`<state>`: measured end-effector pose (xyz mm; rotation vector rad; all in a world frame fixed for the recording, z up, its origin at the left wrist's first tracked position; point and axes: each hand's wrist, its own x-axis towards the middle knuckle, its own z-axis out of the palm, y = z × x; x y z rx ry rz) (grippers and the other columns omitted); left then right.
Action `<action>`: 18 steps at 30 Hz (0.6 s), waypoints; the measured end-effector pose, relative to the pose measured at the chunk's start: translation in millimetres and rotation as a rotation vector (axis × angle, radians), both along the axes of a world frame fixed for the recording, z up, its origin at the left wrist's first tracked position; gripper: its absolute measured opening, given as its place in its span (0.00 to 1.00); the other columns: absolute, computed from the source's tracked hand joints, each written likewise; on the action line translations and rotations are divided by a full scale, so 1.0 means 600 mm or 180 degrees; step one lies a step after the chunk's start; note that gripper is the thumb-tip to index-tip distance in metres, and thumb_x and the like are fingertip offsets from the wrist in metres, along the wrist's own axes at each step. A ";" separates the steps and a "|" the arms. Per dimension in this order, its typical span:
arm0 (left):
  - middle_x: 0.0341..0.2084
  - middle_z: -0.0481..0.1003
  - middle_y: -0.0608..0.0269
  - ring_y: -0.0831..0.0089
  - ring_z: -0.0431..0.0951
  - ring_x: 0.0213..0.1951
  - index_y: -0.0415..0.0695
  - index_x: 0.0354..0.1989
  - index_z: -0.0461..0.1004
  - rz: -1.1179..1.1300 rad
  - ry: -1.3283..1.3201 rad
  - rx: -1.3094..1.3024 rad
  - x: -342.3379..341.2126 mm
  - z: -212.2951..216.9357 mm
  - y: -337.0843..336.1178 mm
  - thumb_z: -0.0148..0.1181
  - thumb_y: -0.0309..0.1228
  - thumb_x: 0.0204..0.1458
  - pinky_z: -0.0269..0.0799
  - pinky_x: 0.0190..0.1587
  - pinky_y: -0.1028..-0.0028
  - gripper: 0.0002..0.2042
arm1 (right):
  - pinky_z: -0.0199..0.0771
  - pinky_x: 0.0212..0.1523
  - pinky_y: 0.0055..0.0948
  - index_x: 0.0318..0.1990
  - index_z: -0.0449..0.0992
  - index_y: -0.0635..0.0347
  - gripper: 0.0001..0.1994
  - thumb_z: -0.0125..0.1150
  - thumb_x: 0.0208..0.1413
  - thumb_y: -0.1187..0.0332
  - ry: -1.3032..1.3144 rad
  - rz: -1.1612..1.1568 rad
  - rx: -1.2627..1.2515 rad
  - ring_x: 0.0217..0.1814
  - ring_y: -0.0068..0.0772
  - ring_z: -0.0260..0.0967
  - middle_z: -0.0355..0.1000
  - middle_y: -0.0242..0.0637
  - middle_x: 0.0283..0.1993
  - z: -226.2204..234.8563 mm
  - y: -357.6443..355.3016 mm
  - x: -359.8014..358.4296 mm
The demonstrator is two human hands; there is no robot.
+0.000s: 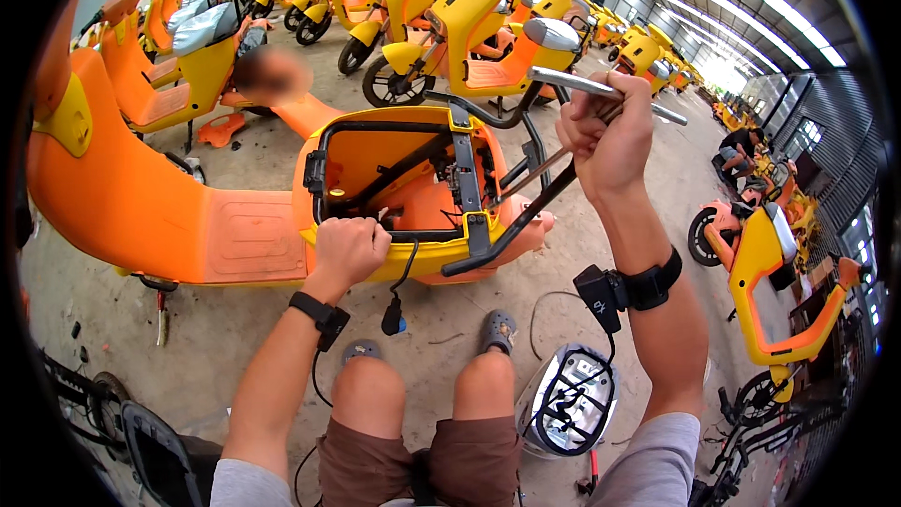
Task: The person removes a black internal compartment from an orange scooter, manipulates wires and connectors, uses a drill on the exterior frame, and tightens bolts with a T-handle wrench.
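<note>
An orange and yellow electric scooter (249, 216) stands in front of me, its seat compartment uncovered. Inside the opening are a black tube frame, a metal crossbar (464, 164) and some wiring. My right hand (608, 131) is raised at the right, closed round the silver T-handle wrench (664, 112). Its thin shaft slants down left to the compartment's rear end, by the black rear rack (521, 230). My left hand (351, 252) is closed over the compartment's near yellow rim (427, 256), its fingertips mostly hidden. Beside it a black cable with a connector (392, 316) hangs outside.
A silver-grey seat (569, 401) lies upside down on the concrete floor near my right foot. Rows of yellow scooters (460, 23) fill the back. More scooter bodies (765, 291) stand at the right, where another person (739, 152) crouches. Black parts (155, 451) lie at the lower left.
</note>
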<state>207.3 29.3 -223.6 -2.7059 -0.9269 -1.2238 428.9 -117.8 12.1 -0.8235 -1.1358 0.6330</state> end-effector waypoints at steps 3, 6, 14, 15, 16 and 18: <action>0.12 0.73 0.53 0.56 0.74 0.17 0.42 0.13 0.72 -0.0019 -0.0016 -0.0040 0.007 0.002 -0.003 0.51 0.34 0.49 0.69 0.24 0.61 0.15 | 0.43 0.16 0.25 0.20 0.66 0.62 0.22 0.38 0.61 0.57 0.0065 -0.0058 -0.0113 0.11 0.20 0.38 0.45 0.25 0.11 -0.006 -0.011 -0.002; 0.12 0.73 0.52 0.56 0.75 0.17 0.41 0.13 0.73 -0.0107 -0.0086 -0.0038 0.011 0.003 -0.003 0.51 0.34 0.49 0.69 0.24 0.61 0.15 | 0.43 0.16 0.26 0.19 0.65 0.61 0.22 0.39 0.61 0.57 0.0283 -0.0318 -0.0109 0.11 0.20 0.38 0.46 0.25 0.11 -0.011 -0.015 -0.002; 0.14 0.72 0.52 0.55 0.74 0.20 0.41 0.14 0.70 -0.0062 0.0049 -0.0167 0.004 0.007 -0.004 0.50 0.33 0.50 0.69 0.26 0.58 0.15 | 0.40 0.15 0.24 0.18 0.64 0.60 0.22 0.38 0.61 0.55 0.0342 -0.0456 -0.0059 0.11 0.19 0.36 0.40 0.23 0.11 -0.003 -0.013 -0.008; 0.14 0.72 0.52 0.55 0.74 0.19 0.41 0.14 0.70 -0.0065 0.0057 -0.0154 0.004 0.007 -0.004 0.50 0.33 0.50 0.69 0.26 0.59 0.15 | 0.40 0.15 0.24 0.18 0.63 0.60 0.22 0.38 0.61 0.55 0.0332 -0.0441 -0.0030 0.11 0.19 0.36 0.40 0.22 0.11 0.001 -0.014 -0.008; 0.14 0.72 0.52 0.55 0.74 0.19 0.41 0.14 0.70 -0.0062 0.0055 -0.0173 0.004 0.006 -0.004 0.50 0.33 0.50 0.69 0.25 0.59 0.14 | 0.40 0.15 0.24 0.18 0.63 0.60 0.22 0.38 0.61 0.55 0.0335 -0.0424 -0.0006 0.11 0.19 0.36 0.40 0.22 0.11 0.001 -0.015 -0.007; 0.14 0.72 0.52 0.55 0.74 0.19 0.41 0.14 0.70 -0.0056 0.0050 -0.0210 0.004 0.005 -0.003 0.50 0.33 0.49 0.69 0.25 0.59 0.14 | 0.42 0.16 0.25 0.19 0.64 0.61 0.23 0.39 0.60 0.55 0.0370 -0.0379 -0.0062 0.11 0.20 0.37 0.43 0.24 0.11 -0.004 -0.010 -0.010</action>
